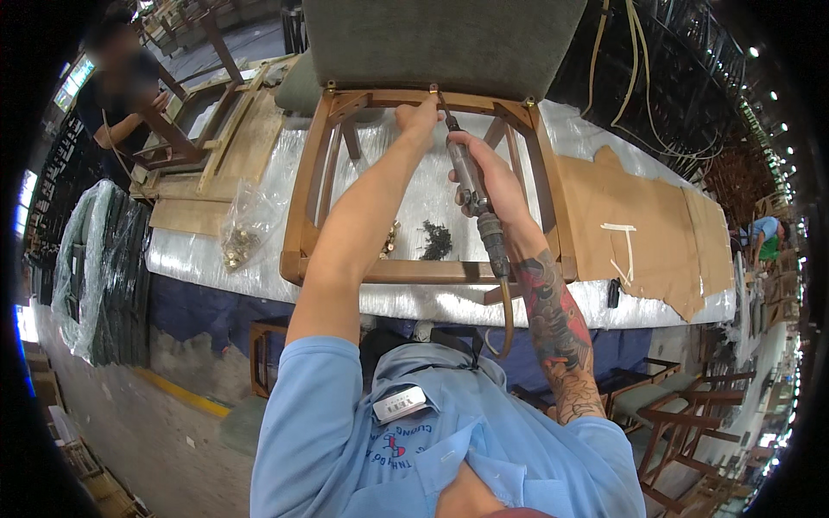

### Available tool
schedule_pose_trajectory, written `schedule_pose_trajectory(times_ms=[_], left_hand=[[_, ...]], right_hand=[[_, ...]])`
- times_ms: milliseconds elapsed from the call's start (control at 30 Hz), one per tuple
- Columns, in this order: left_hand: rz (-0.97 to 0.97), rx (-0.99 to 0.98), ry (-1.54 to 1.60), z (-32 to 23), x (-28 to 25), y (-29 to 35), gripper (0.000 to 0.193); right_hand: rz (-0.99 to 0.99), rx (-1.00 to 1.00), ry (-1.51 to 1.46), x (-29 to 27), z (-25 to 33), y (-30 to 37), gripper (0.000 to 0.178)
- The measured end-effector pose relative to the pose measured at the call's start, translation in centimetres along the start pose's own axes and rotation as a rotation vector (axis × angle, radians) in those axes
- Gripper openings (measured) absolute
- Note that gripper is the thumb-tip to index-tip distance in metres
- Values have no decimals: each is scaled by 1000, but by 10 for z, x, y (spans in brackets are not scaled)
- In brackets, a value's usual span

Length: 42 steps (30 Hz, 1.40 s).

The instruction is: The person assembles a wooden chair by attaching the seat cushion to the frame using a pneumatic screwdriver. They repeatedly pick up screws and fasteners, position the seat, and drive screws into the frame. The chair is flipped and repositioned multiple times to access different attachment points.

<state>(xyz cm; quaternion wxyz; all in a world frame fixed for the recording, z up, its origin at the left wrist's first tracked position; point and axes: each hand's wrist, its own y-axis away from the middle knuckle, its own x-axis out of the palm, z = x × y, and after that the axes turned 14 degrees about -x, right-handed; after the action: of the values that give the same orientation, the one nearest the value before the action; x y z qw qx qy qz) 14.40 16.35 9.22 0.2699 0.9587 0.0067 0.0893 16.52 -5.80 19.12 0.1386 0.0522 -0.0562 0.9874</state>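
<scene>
A wooden chair frame lies on a plastic-wrapped table, its grey upholstered panel at the far side. My right hand is wrapped round an air screwdriver, whose hose runs back toward me. The tool's thin bit points at a small bracket in the middle of the frame's far rail. My left hand is closed at that rail beside the bit; what its fingers hold is too small to make out. Inside the frame lie a pile of black screws and some brass-coloured fittings.
On the left sits a clear plastic bag of metal fittings. Brown cardboard covers the table's right side, near a small black object. Another person handles a wooden frame at the far left. Chairs stand behind on the right.
</scene>
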Motion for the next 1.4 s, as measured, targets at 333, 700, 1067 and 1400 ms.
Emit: schedule_pose_trajectory(times_ms=[333,700,1067,1400], left_hand=[[29,5,-2,-6,-4,20,39],[16,-24,5,-12,-8,32,37],[-35,4,53,-14,-6,29,43],[-155,58,-144,-9,-7,14,49]], right_hand=[[49,22,31,-4,0,-17,43],[-36,-48,-5,11,-15,-17,45],[-87,-64,-44,21,-27,-20,38],[-124,-85,-79,25,-25,-30,55]])
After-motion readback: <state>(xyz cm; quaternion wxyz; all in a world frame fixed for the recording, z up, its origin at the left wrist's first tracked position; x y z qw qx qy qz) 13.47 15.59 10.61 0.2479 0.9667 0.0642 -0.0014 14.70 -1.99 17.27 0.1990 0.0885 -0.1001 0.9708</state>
